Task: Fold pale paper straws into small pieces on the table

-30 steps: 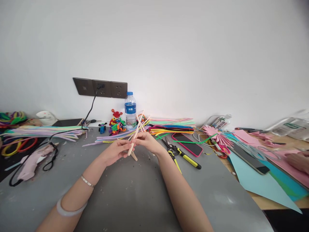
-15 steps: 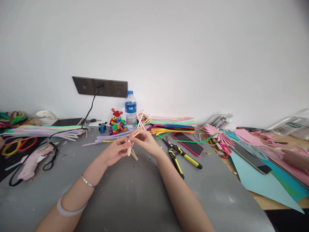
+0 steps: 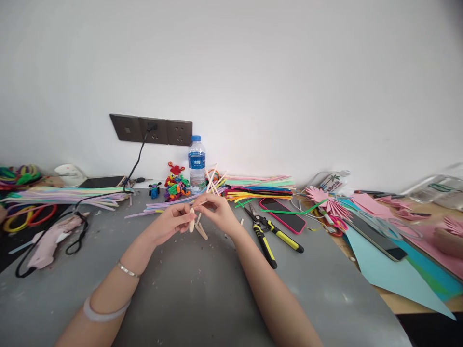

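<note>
My left hand (image 3: 173, 222) is closed, with thumb and fingertips pinching a pale wooden stick piece (image 3: 191, 221) that hangs slightly downward. Close beside it, my right hand (image 3: 217, 214) has its fingers bent and pinched on a thin pale stick (image 3: 198, 204) near the top of that piece. More wooden sticks (image 3: 201, 231) lie on the grey table just below and behind the hands. A short stick bit (image 3: 242, 221) rests to the right of my right hand.
Yellow-black pliers (image 3: 265, 241) and a pink-cased phone (image 3: 284, 215) lie right of my hands. A water bottle (image 3: 197, 164) stands behind. Pipe cleaners (image 3: 260, 188) line the back. A pink glue gun (image 3: 50, 241) lies left. At the far right, another person's hand (image 3: 448, 241) is over pink paper.
My left hand has shifted slightly left with the stick piece. The thin stick at my right hand lies at a flatter angle. The other person's hand has moved.
</note>
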Motion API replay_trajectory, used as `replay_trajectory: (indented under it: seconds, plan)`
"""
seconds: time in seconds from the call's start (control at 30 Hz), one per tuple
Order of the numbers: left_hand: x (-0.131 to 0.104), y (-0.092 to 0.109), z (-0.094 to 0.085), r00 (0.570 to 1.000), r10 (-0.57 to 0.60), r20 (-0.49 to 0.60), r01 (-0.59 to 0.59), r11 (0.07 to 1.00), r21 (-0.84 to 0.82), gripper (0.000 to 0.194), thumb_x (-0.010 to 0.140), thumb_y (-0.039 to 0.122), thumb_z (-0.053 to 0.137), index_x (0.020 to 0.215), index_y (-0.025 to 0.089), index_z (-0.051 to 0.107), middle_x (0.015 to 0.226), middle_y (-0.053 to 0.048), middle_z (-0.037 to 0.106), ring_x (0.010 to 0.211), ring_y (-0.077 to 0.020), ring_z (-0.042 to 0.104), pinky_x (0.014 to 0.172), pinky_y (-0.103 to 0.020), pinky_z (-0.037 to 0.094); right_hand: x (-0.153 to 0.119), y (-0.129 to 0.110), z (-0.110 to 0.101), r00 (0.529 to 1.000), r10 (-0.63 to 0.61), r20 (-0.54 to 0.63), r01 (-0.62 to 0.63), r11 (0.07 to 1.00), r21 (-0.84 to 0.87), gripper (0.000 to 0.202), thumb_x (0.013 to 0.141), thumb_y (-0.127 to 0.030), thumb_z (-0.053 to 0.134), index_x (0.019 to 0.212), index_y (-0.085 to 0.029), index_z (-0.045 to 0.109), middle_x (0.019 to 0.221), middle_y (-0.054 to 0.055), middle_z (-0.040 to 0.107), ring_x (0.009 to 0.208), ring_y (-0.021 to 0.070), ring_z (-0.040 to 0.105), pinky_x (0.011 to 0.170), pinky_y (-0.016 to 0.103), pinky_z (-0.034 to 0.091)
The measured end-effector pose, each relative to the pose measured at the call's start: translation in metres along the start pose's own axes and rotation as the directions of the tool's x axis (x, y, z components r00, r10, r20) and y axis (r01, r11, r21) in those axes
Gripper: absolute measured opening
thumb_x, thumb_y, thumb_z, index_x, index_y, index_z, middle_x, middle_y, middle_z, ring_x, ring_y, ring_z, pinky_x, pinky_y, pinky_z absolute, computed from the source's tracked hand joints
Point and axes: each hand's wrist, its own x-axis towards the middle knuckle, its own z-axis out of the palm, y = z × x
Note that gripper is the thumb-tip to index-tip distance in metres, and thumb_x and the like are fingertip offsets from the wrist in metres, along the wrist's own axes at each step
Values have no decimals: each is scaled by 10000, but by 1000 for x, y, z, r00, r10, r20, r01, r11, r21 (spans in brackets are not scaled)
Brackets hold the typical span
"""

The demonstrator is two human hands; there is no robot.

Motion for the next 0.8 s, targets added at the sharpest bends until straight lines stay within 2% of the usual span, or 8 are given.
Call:
replay_trajectory:
  seconds: [0.17, 0.33, 0.47, 0.6, 0.73, 0.8]
  plan:
    - [0, 2, 2, 999, 16, -40, -14, 999, 48, 327, 765, 382, 728, 624, 161, 532, 578, 16, 575, 472, -69, 448, 461, -204, 335, 2, 1, -3, 997, 80, 21, -81, 995, 54, 222, 798, -402, 676, 801, -182, 652, 783, 34, 635, 739, 159, 602, 691, 283, 502]
    - [1, 2, 8, 991, 73, -110, -74, 997, -6, 316, 765, 398, 726, 646, 163, 551, 579, 28, 562, 503, -73, 470, 494, -196, 393, 0, 2, -2, 1000, 9, -16, -9, 1000, -1, 176, 833, -360, 642, 792, -190, 656, 829, 50, 642, 799, 170, 615, 735, 303, 519]
    - [4, 0, 6, 978, 103, -184, -117, 991, -69, 318, 753, 375, 740, 624, 161, 543, 610, 28, 568, 546, -76, 500, 545, -194, 441, -1, 3, 3, 999, -36, -13, 35, 998, -55, 166, 854, -347, 612, 876, -204, 694, 943, 79, 665, 889, 192, 629, 756, 322, 533]
    - [8, -5, 3, 954, 95, -284, -133, 984, -118, 254, 720, 362, 770, 690, 150, 633, 645, 22, 587, 595, -75, 528, 605, -189, 477, 1, 6, 10, 993, -55, -101, 45, 994, -102, 154, 851, -305, 609, 891, -205, 720, 969, 90, 695, 911, 200, 648, 748, 316, 534]
    - [10, -8, 5, 937, 106, -331, -163, 976, -147, 234, 698, 329, 793, 767, 148, 661, 687, 15, 612, 626, -72, 558, 641, -181, 492, 1, 11, 16, 972, 16, -234, -52, 987, -149, 105, 810, -263, 646, 811, -184, 714, 810, 59, 722, 732, 175, 648, 644, 282, 500]
    - [10, -7, 7, 927, 123, -354, -187, 970, -154, 232, 698, 321, 793, 790, 159, 656, 698, 24, 613, 630, -69, 567, 645, -175, 495, 0, 11, 17, 973, 40, -228, -76, 985, -153, 118, 818, -272, 636, 828, -184, 714, 795, 47, 720, 714, 169, 641, 641, 278, 493]
